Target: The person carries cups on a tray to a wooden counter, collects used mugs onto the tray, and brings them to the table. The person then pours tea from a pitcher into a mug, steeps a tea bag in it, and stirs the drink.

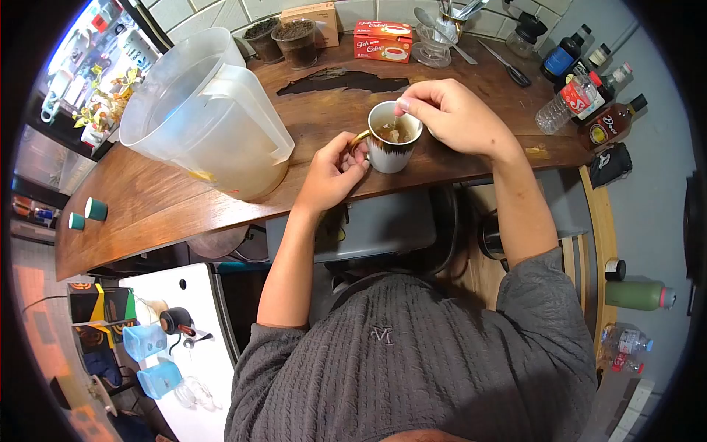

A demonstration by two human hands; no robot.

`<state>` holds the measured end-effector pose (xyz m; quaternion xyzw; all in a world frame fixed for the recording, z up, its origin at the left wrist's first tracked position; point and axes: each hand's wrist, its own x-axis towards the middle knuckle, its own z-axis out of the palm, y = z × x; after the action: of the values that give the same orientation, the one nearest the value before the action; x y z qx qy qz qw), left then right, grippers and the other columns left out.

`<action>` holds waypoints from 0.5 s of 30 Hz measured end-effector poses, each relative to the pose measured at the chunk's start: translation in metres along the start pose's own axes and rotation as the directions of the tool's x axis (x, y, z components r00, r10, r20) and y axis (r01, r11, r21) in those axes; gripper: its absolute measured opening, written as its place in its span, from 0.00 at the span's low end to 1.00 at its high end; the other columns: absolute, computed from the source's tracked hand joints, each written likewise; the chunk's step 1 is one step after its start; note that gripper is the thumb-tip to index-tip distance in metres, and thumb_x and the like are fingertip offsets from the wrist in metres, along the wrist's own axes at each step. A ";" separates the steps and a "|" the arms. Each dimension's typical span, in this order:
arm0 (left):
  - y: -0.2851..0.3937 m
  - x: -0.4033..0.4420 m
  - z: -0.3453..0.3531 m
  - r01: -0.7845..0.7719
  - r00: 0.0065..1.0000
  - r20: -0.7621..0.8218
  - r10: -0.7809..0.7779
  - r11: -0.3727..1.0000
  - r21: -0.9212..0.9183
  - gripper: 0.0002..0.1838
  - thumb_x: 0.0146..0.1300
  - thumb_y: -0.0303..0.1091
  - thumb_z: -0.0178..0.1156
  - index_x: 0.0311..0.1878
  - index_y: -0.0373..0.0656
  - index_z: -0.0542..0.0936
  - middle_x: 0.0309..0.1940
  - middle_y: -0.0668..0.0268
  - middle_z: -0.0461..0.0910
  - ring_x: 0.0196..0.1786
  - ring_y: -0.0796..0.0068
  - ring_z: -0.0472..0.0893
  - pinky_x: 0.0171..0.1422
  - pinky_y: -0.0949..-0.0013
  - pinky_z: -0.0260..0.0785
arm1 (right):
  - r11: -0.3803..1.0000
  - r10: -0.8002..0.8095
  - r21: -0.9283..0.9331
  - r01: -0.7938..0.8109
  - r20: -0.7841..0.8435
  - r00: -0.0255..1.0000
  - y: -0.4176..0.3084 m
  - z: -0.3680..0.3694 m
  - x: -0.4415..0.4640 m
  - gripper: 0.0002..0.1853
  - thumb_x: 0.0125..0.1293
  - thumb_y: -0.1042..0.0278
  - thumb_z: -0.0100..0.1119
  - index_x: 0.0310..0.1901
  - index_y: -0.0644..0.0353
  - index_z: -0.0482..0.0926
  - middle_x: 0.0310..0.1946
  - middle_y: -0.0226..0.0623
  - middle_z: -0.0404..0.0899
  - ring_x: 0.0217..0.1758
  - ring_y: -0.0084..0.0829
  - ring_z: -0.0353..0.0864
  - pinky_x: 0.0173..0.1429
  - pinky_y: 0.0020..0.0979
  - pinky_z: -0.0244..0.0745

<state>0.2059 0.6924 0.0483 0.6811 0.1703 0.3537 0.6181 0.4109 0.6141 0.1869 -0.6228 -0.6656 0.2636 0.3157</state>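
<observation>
A white mug (389, 158) with a dark drip pattern and a gold handle stands near the front edge of the wooden counter. Brownish liquid fills much of it, and a tea bag (398, 134) shows inside. My left hand (333, 169) is closed around the handle on the mug's left side. Over the right part of the rim, my right hand (451, 118) pinches something too small to make out, with thumb and fingertips just above the liquid.
Left of the mug stands a large translucent pitcher (213, 132). Behind are red tea boxes (381, 49), plant cups (296, 46), a glass dish (431, 54) and scissors (515, 73). Bottles (565, 104) line the right end. Two green cups (95, 209) lie far left.
</observation>
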 end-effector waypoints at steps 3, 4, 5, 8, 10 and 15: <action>0.001 0.000 -0.001 -0.001 1.000 0.013 0.001 1.000 0.006 0.09 0.57 0.22 0.60 0.42 0.38 0.75 0.30 0.78 0.70 0.29 0.92 0.64 0.33 0.84 0.58 | 0.986 -0.102 0.122 0.115 -0.113 0.988 -0.010 -0.013 -0.004 0.12 0.71 0.66 0.53 0.40 0.66 0.82 0.32 0.29 0.82 0.39 0.17 0.76 0.46 0.23 0.71; 0.000 0.000 0.000 0.001 1.000 0.013 -0.001 1.000 0.006 0.09 0.57 0.22 0.60 0.42 0.38 0.75 0.30 0.78 0.70 0.29 0.92 0.64 0.33 0.84 0.58 | 0.992 -0.107 0.046 0.115 -0.155 0.982 -0.017 -0.022 -0.005 0.12 0.71 0.66 0.53 0.40 0.67 0.82 0.35 0.31 0.83 0.40 0.17 0.76 0.49 0.23 0.72; -0.001 0.001 0.000 -0.005 1.000 0.013 0.005 1.000 -0.003 0.09 0.58 0.22 0.59 0.42 0.38 0.75 0.30 0.78 0.70 0.29 0.92 0.64 0.33 0.85 0.58 | 0.975 -0.191 0.075 0.210 -0.205 0.960 -0.025 -0.027 -0.008 0.13 0.71 0.66 0.53 0.40 0.67 0.82 0.36 0.31 0.83 0.42 0.18 0.77 0.50 0.24 0.72; 0.001 0.000 -0.004 0.025 0.999 0.037 -0.025 1.000 -0.003 0.10 0.59 0.22 0.59 0.44 0.38 0.74 0.33 0.77 0.69 0.35 0.90 0.66 0.39 0.83 0.60 | 0.948 -0.230 0.162 0.275 -0.252 0.940 -0.026 -0.028 -0.009 0.13 0.71 0.66 0.52 0.40 0.67 0.82 0.36 0.31 0.83 0.42 0.18 0.77 0.50 0.24 0.71; 0.000 -0.001 -0.005 0.065 0.996 0.063 -0.065 0.998 0.001 0.11 0.61 0.22 0.58 0.46 0.38 0.73 0.36 0.75 0.69 0.40 0.87 0.68 0.46 0.81 0.61 | 0.974 -0.181 0.109 0.197 -0.144 0.973 -0.016 -0.022 -0.008 0.13 0.72 0.66 0.52 0.41 0.67 0.82 0.35 0.30 0.83 0.41 0.17 0.76 0.49 0.23 0.71; -0.001 0.001 -0.001 0.005 1.000 0.002 -0.005 0.999 -0.038 0.09 0.59 0.22 0.59 0.42 0.38 0.75 0.30 0.78 0.70 0.28 0.94 0.64 0.32 0.86 0.57 | 0.998 0.036 0.046 -0.035 -0.016 0.999 0.011 -0.003 -0.001 0.12 0.71 0.66 0.52 0.41 0.67 0.81 0.35 0.30 0.82 0.39 0.18 0.76 0.46 0.23 0.71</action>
<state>0.2059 0.6938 0.0477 0.6692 0.1645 0.3547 0.6319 0.4207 0.6141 0.1804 -0.6294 -0.6454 0.2791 0.3307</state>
